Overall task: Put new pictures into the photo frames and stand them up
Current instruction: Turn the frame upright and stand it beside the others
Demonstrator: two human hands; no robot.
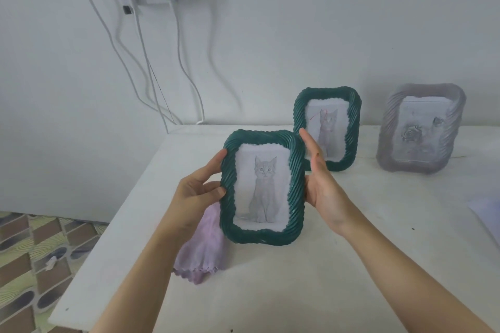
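Holding: both hands clasp the near green frame (262, 188) upright above the bench (351, 265).
Left grip (198, 192): pinching its left edge.
Right grip (320, 184): pressed on its right edge.
Behind it: second green frame (353, 127), grey frame (389, 127), both standing.
Beneath it: pink cloth (203, 254).

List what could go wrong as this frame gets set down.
1. The held frame is gripped only at its side edges by the left hand and right hand; it could slip.
2. The purple cloth lies just below it; a base set on the cloth may tip.
3. The second green frame stands close behind the right hand and could get knocked over.
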